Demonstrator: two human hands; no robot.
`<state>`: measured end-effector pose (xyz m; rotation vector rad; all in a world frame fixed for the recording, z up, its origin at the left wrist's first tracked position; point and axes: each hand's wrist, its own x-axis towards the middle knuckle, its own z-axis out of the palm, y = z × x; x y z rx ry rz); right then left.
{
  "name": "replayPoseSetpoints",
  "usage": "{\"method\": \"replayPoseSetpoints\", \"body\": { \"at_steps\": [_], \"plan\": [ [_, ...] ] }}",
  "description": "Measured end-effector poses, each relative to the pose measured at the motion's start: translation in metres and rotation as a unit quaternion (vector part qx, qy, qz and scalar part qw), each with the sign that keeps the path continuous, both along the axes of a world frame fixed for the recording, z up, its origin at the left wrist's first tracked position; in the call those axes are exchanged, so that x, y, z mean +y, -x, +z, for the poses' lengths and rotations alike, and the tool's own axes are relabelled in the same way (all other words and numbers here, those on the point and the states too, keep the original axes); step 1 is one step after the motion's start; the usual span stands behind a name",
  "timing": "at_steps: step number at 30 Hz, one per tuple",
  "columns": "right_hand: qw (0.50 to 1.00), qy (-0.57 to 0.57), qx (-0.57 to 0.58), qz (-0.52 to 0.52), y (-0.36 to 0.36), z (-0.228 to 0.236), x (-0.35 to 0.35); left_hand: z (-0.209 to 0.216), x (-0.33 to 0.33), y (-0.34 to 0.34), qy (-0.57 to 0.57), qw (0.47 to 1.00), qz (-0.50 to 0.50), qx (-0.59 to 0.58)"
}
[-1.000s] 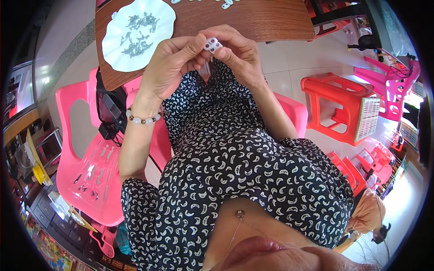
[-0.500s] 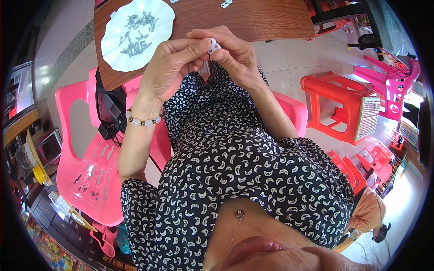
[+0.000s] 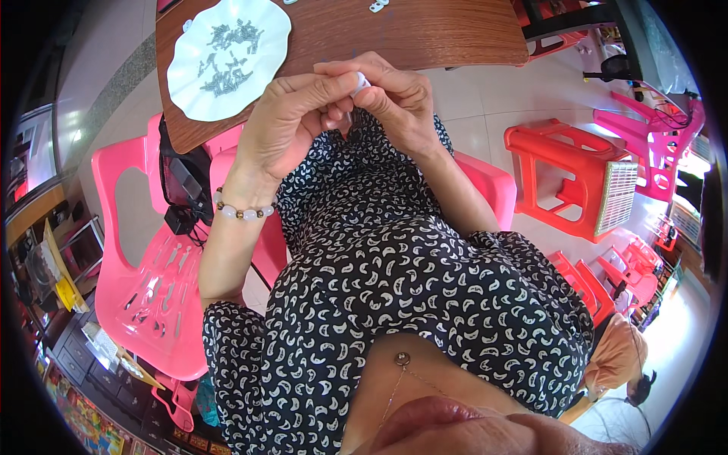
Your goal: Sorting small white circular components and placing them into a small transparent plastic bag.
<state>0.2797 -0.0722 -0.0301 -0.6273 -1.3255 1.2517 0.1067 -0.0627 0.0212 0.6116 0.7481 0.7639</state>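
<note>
A small white plastic piece (image 3: 362, 81) is pinched between both hands over my lap, just off the table's near edge. My left hand (image 3: 292, 114), a beaded bracelet on its wrist, grips one side with thumb and fingers. From the other side, my right hand (image 3: 398, 98) closes its thumb and index finger on the same piece. Fingers cover most of it. Left of my hands, a white wavy-edged plate (image 3: 186, 87) holds many small grey metal-looking parts (image 3: 227, 82); their exact kind is too small to tell.
The brown wooden table (image 3: 447, 34) carries other small white pieces (image 3: 378, 5) near its far side. A pink chair (image 3: 121, 303) with a black bag (image 3: 178, 178) stands at left. Red stools (image 3: 557, 212) are at right, and another person (image 3: 618, 353) is at lower right.
My hands have dipped slightly. The white piece has turned between my fingers, so the holes seen in it before are now hidden.
</note>
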Motion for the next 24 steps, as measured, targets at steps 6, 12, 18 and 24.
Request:
{"method": "replayPoseSetpoints", "body": {
  "at_steps": [6, 12, 18, 24],
  "plan": [
    [0.998, -0.032, -0.001, -0.056, 0.007, 0.005, -0.004, 0.004, -0.003, -0.004, 0.011, 1.0, 0.006, 0.012],
    [0.994, 0.097, 0.051, 0.016, 0.007, 0.003, 0.002, -0.003, 0.004, -0.005, 0.014, 0.999, 0.03, 0.031],
    [0.991, 0.086, 0.049, 0.088, 0.0, -0.006, 0.018, -0.007, 0.008, -0.008, -0.042, 0.994, 0.074, 0.07],
    [0.991, 0.093, 0.049, 0.082, 0.001, -0.009, 0.022, -0.012, 0.011, -0.008, -0.031, 0.994, 0.084, 0.056]
  ]
}}
